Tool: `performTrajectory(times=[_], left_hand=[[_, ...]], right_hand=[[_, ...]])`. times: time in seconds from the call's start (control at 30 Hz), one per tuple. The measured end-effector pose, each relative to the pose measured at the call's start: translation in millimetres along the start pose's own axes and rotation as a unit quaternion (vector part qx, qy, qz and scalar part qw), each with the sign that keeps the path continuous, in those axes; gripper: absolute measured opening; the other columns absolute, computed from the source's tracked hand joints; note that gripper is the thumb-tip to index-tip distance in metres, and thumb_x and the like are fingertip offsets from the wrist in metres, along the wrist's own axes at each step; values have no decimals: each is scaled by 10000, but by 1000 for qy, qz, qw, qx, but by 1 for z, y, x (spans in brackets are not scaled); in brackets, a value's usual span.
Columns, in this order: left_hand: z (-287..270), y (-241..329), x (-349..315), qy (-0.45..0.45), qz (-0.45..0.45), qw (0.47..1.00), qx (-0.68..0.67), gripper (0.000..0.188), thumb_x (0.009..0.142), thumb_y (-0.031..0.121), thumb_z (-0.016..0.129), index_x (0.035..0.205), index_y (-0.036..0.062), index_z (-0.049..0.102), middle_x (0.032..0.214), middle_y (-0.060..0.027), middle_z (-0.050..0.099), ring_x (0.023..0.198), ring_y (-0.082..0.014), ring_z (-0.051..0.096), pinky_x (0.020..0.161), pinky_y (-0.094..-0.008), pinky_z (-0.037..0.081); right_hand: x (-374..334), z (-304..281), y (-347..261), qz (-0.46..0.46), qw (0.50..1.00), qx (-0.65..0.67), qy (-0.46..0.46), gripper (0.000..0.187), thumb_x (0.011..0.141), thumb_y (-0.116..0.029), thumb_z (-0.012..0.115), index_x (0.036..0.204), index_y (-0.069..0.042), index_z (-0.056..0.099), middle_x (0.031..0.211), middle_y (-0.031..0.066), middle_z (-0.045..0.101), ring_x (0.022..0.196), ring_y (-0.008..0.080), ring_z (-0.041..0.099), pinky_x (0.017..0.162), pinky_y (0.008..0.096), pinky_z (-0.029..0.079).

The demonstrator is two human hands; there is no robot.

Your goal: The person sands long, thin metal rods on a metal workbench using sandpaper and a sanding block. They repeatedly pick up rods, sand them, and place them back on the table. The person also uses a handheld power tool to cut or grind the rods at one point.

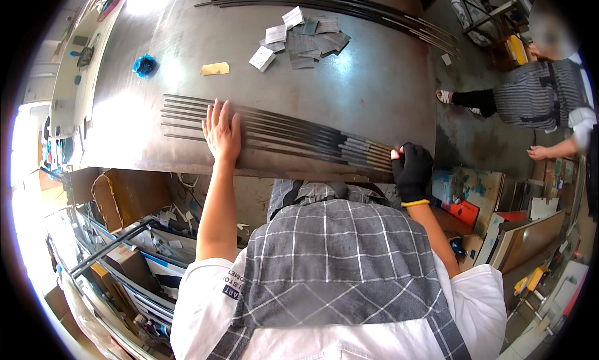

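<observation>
Checked apron (pixel 340 260), worn by me, lies nearest the camera. From left: a crumpled-looking blue item (pixel 144 66) sits on the grey surface (pixel 374 98). My left hand (pixel 222 135), bare, rests flat with fingers slightly spread across the dark rods (pixel 293 128) near the front edge. I judge these rods laid out side by side, though their left ends are staggered and spacing is uneven. Separate far rods (pixel 324 0) lie apart, untouched. My right hand (pixel 413 172), black-gloved, curls at the front rods' right ends; whether it pinches any, I cannot tell.
</observation>
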State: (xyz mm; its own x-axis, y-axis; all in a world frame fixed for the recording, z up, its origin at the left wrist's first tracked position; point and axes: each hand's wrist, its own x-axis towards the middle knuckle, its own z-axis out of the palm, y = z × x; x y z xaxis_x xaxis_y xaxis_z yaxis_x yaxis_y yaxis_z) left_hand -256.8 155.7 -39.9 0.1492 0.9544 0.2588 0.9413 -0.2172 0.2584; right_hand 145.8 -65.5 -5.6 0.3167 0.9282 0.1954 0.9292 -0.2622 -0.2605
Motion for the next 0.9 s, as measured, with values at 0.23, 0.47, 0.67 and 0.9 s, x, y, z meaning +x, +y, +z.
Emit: performTrajectory(times=[0.23, 0.47, 0.67, 0.9], left_hand=[[-19, -9, -18, -45, -12, 999, -16, 458, 902, 379, 600, 1275, 134, 495, 1497, -99, 378, 1443, -337, 239, 1155, -560, 137], [-25, -15, -22, 17, -16, 989, -147, 632, 893, 308, 636, 1404, 38, 379, 1510, -153, 351, 1449, -348, 221, 1172, -515, 132], [-37, -10, -79, 97, -354, 607, -704, 503, 962, 307, 579, 1340, 9, 435, 1351, -165, 481, 1277, -260, 443, 1093, -396, 323], [-53, 50, -77, -184, -224, 153, -945, 816, 904, 497, 566, 1457, -37, 293, 1519, -179, 349, 1412, -320, 319, 1168, -497, 229]], right_hand=[[-56, -41, -4, 76, 913, 142, -375, 394, 826, -431, 685, 952, -58, 664, 856, 161, 650, 772, 320, 630, 710, 447, 477], [-67, 4, 26, 335, 453, 431, -705, 330, 897, -227, 675, 1069, 53, 648, 919, 165, 707, 785, 262, 690, 729, 380, 563], [-83, -62, 1, 266, 445, 462, -720, 317, 874, -207, 690, 1104, 10, 671, 998, 88, 700, 909, 171, 654, 838, 323, 519], [-85, -106, -40, 96, 610, 383, -687, 355, 890, -300, 686, 1095, -10, 698, 1018, 66, 716, 904, 144, 636, 830, 289, 481]])
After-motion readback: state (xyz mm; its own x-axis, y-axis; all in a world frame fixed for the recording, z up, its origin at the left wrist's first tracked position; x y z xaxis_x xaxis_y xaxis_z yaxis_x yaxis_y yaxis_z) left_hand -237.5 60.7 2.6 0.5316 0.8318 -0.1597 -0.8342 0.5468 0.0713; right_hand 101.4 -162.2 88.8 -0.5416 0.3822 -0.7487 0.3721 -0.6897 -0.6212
